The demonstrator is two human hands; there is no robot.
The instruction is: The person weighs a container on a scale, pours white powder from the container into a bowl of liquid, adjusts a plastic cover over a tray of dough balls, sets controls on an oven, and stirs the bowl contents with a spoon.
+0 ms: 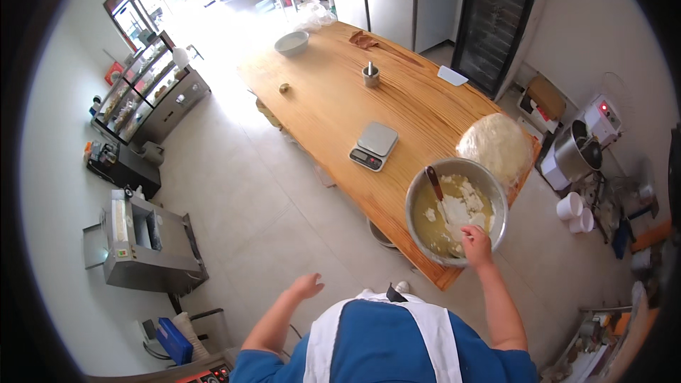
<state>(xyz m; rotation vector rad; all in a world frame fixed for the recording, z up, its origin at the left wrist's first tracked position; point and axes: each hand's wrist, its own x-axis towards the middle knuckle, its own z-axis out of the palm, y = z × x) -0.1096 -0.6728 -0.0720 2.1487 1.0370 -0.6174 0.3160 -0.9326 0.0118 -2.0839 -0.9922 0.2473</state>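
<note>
A large metal bowl (501, 221) sits on the near right corner of the wooden table. Yellowish liquid (425, 230) with pale, doughy lumps (464, 202) fills part of it. A spatula or scraper with a dark brown handle (434, 183) leans in the bowl, its lower end among the lumps. Over the bowl's near right side, my right hand (478, 245) has its fingers closed together; whatever they hold, if anything, is too small to make out. My left hand (306, 286) hangs in the air left of the table, fingers apart, holding nothing.
Behind the bowl lies a big pale mass in clear plastic (496, 147). The wooden table (326, 113) also carries a digital scale (376, 145), a small metal cup (370, 76) and a grey bowl (291, 43). A stand mixer (578, 145) is at right, a steel machine (152, 241) at left.
</note>
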